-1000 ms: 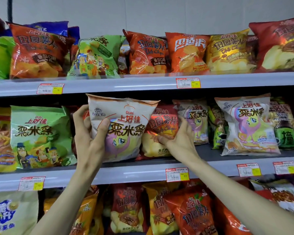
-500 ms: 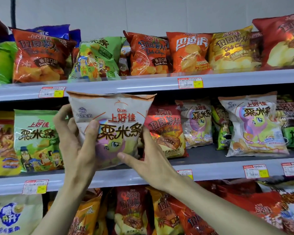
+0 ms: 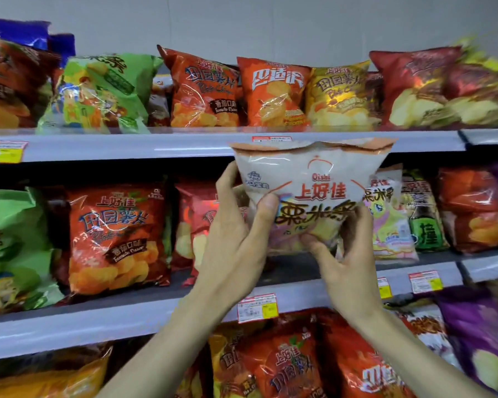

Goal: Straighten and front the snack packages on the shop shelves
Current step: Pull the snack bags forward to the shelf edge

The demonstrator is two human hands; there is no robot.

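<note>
Between the top shelf's front rail [image 3: 184, 145] and the middle shelf [image 3: 127, 314], the white snack bag [image 3: 314, 173] hangs in front of the stock, held by both hands and resting on no board that I can see. Its printed face looks at the camera, its top seam runs nearly level across the rail above, and its wide axis lies left to right, so it is upright and squarely faced; the left hand [image 3: 236, 239] grips the bag's left side, thumb pressed on the front and the fingers [image 3: 226, 182] curled behind the edge; the right hand [image 3: 351, 262] pinches the lower right corner, thumb at the front and the rest wrapped round the side; neither hand is open, and neither is nearer, since both have hold of it. The relation that matters runs downward and inward: a bare strip of the middle shelf shows just below the bag, between the red chip bag [image 3: 196, 219] on the left and the matching pony-print bag [image 3: 388, 222] on the right, which peeps out from behind the held one; judging by that, the coming move is to lower the bag onto that strip and stand it flush with the front edge beside its twin; the slack foil may slump forward once the fingers let go.
</note>
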